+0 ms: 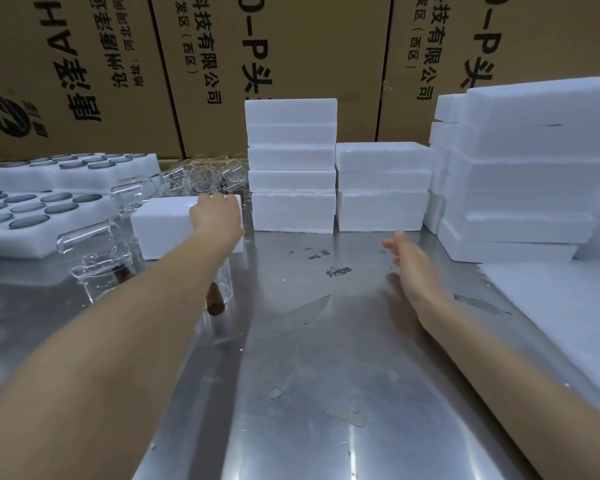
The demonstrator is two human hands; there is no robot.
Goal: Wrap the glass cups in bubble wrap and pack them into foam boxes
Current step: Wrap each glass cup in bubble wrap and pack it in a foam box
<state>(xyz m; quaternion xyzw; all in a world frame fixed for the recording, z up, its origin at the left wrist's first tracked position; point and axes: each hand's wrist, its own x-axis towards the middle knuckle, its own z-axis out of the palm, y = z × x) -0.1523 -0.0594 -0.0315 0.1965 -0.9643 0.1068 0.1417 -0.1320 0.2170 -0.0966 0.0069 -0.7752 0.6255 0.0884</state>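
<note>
The left hand (219, 214) lies over the top right end of a single foam box (174, 225) that sits toward the far left of the desk (326, 375), its fingers curled over the box's far edge, so it looks to be taking hold of it. The right hand (407, 258) hovers released above the bare metal, fingers straight and touching nothing. Glass cups (94, 251) lie on their sides just left of that box and in a loose cluster (201, 174) behind it toward the far edge; one more stands under the left forearm, near a brown object I cannot identify. Foam of this kind should be very light and stiff but crumbly, so a broad grip across the top or both ends is likely safest, without digging fingertips in. The cups will be hard, slippery and fragile, and those lying down may roll; each is probably best taken round the body, not by the rim. No bubble wrap can be made out with certainty. Stacks of foam boxes (291, 168) stand along the far edge, with a taller pile (527, 174) at the far right and foam trays (35, 216) holding round dark inserts at the far left. The near middle of the desk offers the open room; drawing the box that way means passing close to the cups.
</note>
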